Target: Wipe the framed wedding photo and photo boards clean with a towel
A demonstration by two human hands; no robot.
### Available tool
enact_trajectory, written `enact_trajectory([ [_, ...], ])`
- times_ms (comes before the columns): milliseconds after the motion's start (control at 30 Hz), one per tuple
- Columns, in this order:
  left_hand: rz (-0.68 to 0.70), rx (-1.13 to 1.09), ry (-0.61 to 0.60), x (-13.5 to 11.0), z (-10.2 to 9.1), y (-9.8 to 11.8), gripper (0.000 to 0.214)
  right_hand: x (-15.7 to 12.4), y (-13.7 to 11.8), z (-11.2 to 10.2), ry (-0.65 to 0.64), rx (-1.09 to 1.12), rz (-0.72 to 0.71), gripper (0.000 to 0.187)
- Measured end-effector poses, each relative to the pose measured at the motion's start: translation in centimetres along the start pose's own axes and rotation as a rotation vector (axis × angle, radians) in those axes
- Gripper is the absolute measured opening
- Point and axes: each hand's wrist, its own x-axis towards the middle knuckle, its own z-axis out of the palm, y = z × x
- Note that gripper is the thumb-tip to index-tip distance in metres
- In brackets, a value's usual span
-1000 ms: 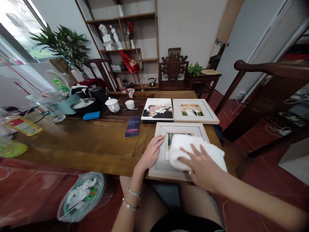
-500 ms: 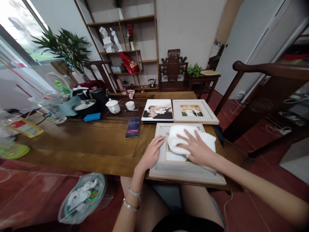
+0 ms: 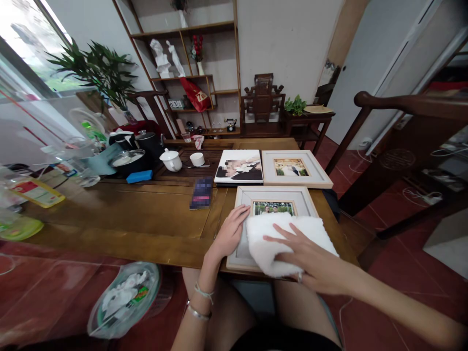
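Note:
A light wooden picture frame with a small photo lies flat at the near edge of the wooden table. My left hand rests flat on the frame's left border, fingers stretched out. My right hand presses a fluffy white cloth onto the lower part of the frame, fingers spread over the cloth. The cloth covers the frame's near half; the photo's top strip shows above it.
A second framed photo and a frameless print lie behind. A phone lies to the left. A tea set, pots and a blue sponge stand at back left. A lined bin sits on the floor; a dark chair stands to the right.
My right hand first pushed the cloth up toward the frame's far edge, then pulled it back down to the near edge, uncovering the top of the photo. My left hand stayed put.

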Motion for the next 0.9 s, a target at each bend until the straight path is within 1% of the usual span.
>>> enact_trajectory([
  [67, -0.004, -0.006, -0.008, 0.0, 0.0, 0.0, 0.047, -1.2, -1.1, 0.3, 0.001, 0.003, -0.002, 0.063],
  [100, -0.005, -0.009, -0.010, 0.0, 0.0, 0.0, 0.047, -1.5, -1.1, 0.4, 0.003, -0.012, 0.000, 0.066],
  [167, -0.006, -0.012, -0.009, 0.0, 0.0, 0.0, 0.046, -1.7, -0.2, 0.3, 0.014, -0.082, 0.024, 0.071],
  [233, -0.004, -0.017, -0.006, 0.0, 0.0, 0.1, 0.046, -1.2, 2.0, 0.0, 0.047, -0.189, 0.078, 0.070],
  [300, -0.002, -0.022, -0.003, 0.0, 0.0, 0.1, 0.046, -0.3, 4.9, -0.5, 0.111, -0.290, 0.138, 0.065],
  [400, 0.005, -0.023, -0.006, -0.1, -0.1, 0.1, 0.047, 1.5, 8.8, -1.4, 0.204, -0.339, 0.149, 0.062],
  [467, 0.002, -0.017, -0.014, -0.1, -0.2, 0.1, 0.047, 2.5, 10.3, -1.8, 0.223, -0.309, 0.112, 0.063],
  [533, -0.008, -0.005, -0.022, -0.1, -0.2, 0.1, 0.047, 3.2, 10.8, -2.0, 0.217, -0.267, 0.080, 0.064],
  [600, -0.013, 0.004, -0.025, -0.1, -0.2, 0.2, 0.047, 3.3, 10.5, -1.9, 0.199, -0.215, 0.060, 0.065],
  [700, -0.004, 0.004, -0.016, 0.0, -0.1, 0.2, 0.047, 2.6, 8.7, -1.5, 0.159, -0.101, 0.068, 0.066],
  [800, 0.001, 0.003, -0.009, 0.1, -0.1, 0.3, 0.047, 1.2, 5.5, -1.0, 0.095, 0.000, 0.100, 0.072],
  [900, -0.007, -0.002, -0.025, 0.1, -0.2, 0.3, 0.046, -0.4, 1.2, -0.6, 0.006, 0.088, 0.125, 0.077],
])
